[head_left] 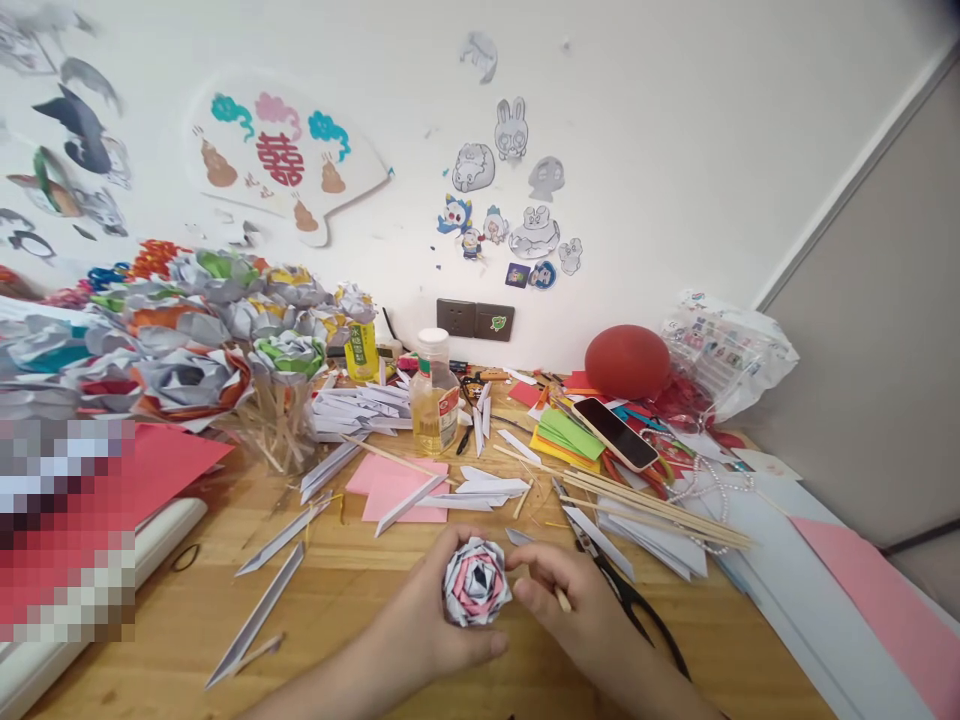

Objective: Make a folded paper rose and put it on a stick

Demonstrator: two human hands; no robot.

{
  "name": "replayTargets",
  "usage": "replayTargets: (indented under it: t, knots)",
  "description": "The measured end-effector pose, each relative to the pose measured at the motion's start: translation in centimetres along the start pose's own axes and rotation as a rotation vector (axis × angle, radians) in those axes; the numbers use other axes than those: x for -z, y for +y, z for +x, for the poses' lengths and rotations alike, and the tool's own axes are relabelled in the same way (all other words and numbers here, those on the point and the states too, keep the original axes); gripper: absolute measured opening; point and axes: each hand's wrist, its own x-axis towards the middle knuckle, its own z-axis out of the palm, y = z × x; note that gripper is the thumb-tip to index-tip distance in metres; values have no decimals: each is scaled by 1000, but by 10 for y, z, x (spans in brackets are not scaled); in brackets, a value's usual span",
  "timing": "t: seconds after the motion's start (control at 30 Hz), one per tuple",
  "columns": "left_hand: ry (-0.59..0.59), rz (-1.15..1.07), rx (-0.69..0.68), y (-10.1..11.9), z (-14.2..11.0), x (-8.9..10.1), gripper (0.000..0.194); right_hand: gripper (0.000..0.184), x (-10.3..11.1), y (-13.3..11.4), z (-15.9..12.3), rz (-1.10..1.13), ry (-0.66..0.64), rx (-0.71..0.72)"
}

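Note:
My left hand (439, 610) is wrapped around a paper flower (475, 583) with layered white and pink petals and a dark centre, facing up. Close by on its right is my right hand (559, 590), fingers curled and fingertips near the petals. From those curled fingers pokes the end of a thin wooden stick (562, 599); the rest of it is hidden. The tip of a folded white paper strip (517, 537) shows just beyond the right fingers; whether they touch it I cannot tell. Black scissors (637, 600) lie partly behind my right hand.
Finished paper flowers (187, 375) crowd the left. A bottle of yellowish liquid (434, 405) stands mid-table, with folded strips (367, 405) and pink paper (367, 475) nearby. To the right are wooden sticks (660, 508), a phone (615, 434), green paper (568, 432) and a red balloon (627, 361).

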Motion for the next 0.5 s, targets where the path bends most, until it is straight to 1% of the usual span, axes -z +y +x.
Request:
replayTargets:
  t: [0.1,0.17,0.23,0.33,0.4,0.5]
  knots:
    - [-16,-105,-24,-1,1,0,60,62,-6,1,-1,7,-28,15]
    - [-42,-125,6,-1,1,0,66,60,-8,1,-2,-22,-25,-19]
    - [-74,-137,35,0,0,1,65,58,-8,3,-2,-17,-5,-62]
    - [-77,-126,45,1,0,2,54,54,-6,4,-1,94,1,-99]
    - [-75,-125,51,0,-1,3,51,50,-3,4,0,192,-23,-113]
    - [-140,-170,47,-2,-2,5,67,42,1,0,3,321,-103,-116]
